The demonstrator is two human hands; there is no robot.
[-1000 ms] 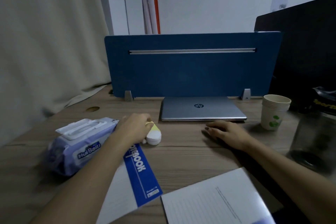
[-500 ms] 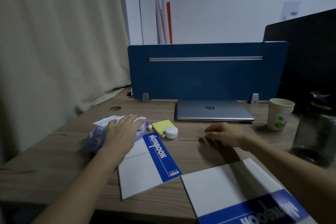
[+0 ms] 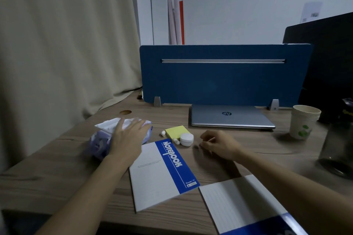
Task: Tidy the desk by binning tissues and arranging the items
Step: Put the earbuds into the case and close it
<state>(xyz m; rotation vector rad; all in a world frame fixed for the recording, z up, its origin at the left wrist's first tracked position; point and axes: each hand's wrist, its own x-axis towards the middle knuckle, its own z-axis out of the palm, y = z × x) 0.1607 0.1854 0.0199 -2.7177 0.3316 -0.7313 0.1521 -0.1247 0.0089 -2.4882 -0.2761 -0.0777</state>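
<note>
Left hand [image 3: 128, 135] lies flat-fingered on wet-wipe pack [image 3: 103, 139] at desk [image 3: 57, 173] left; pack's long axis runs away leftward. Right hand [image 3: 217, 144], loosely curled, holds nothing, farther off.

A lavender wipes pack [image 3: 101, 140] lies at the desk's left, lid flap raised. Beside it: yellow sticky notes [image 3: 176, 132], white earbud case [image 3: 186, 139], two blue-and-white notebooks [image 3: 162, 170] [image 3: 246, 206].
</note>
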